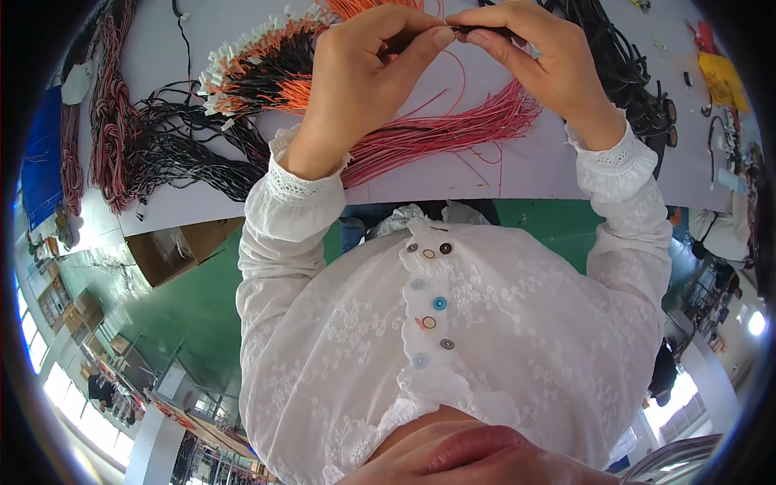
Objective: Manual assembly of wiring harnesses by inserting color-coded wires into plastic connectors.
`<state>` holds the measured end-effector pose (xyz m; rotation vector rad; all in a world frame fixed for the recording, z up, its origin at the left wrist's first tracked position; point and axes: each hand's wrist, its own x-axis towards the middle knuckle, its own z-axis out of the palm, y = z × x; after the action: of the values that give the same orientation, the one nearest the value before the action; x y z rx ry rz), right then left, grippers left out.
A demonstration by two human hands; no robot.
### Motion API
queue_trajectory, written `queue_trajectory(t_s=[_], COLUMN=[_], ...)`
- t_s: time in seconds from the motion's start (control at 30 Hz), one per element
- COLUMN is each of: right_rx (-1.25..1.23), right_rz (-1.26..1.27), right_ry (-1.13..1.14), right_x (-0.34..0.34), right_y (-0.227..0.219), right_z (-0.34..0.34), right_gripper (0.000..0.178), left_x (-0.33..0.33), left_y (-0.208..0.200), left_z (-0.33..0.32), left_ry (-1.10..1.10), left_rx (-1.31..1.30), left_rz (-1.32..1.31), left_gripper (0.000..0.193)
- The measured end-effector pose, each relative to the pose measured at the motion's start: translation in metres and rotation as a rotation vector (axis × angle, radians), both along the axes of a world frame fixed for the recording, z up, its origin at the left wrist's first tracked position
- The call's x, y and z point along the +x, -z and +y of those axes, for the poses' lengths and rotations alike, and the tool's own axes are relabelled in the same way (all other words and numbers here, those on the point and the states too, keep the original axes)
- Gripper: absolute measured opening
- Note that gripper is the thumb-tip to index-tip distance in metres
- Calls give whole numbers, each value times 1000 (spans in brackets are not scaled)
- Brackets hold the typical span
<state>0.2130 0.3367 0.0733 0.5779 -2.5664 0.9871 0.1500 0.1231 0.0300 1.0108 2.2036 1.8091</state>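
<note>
At the far edge of the view, my two hands meet fingertip to fingertip above the table. My left hand (pixel 364 77) is closed in a pinch on a thin wire end; its exact shape is hidden by the fingers. Between the thumb and fingers of my right hand (pixel 550 65) lies a black cable (pixel 495 31), its tip meeting the left fingertips. Beneath the hands, a bundle of thin red wires (pixel 453 129) spreads across the table. Left of my left hand lies a heap of orange and black wires (pixel 283 69) with white connectors (pixel 217 73).
Loose black wires (pixel 194 149) and red-black wire hanks (pixel 113 121) lie on the left of the table (pixel 550 174). Thick black cables (pixel 606 48) are piled at the right, with a yellow packet (pixel 723 81) farther over. A cardboard box (pixel 182 246) stands below the table's front edge.
</note>
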Motion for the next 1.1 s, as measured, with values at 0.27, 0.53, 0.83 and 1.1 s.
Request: queue_trajectory(t_s=[0.27, 0.53, 0.83, 1.1], right_rx=[36, -239, -191, -249], right_rz=[-37, -359, -117, -90], right_ry=[7, -29, -134, -149], right_x=[2, 14, 2, 2], right_y=[4, -29, 15, 21], right_z=[15, 16, 32, 27], right_gripper=[20, 19, 18, 16], left_x=[19, 24, 32, 35], left_y=[-26, -26, -27, -30], left_z=[18, 30, 33, 35], left_ry=[-69, -219, -248, -254], left_rx=[-31, -167, -248, -247], left_rz=[138, 820, 390, 331], left_gripper=[22, 10, 5, 5])
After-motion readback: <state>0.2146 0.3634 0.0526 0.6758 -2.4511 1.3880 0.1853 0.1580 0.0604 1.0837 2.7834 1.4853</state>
